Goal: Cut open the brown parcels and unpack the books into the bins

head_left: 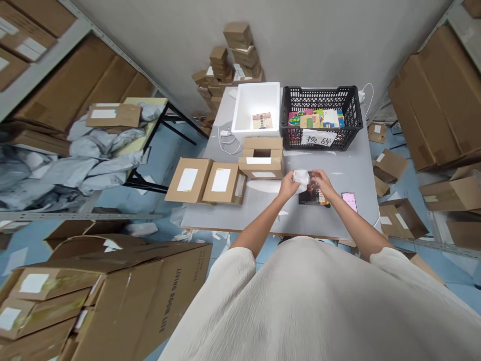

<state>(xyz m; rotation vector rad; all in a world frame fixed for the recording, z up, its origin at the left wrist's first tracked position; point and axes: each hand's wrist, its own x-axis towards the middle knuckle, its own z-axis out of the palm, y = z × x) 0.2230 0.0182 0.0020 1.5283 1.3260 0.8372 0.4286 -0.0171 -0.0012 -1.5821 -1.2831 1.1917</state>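
Note:
Crumpled white paper or wrapping (301,177) is pinched in my left hand (288,184), above the grey table. My right hand (322,181) is just right of it, its fingers bent towards the white bundle; what lies between those fingers is too small to make out. Below the hands lies a dark book or booklet (310,196) with orange print, partly covered by them. An open cardboard box (263,166) stands just left of my left hand. A phone with a pink screen (349,201) lies to the right of my right hand.
At the table's back are a white foam box (240,113) holding a booklet and a black crate (321,143) with colourful books. Two cardboard boxes (188,178) sit at the left. Small boxes (240,37) are stacked by the wall. White cables (227,134) lie near the foam box.

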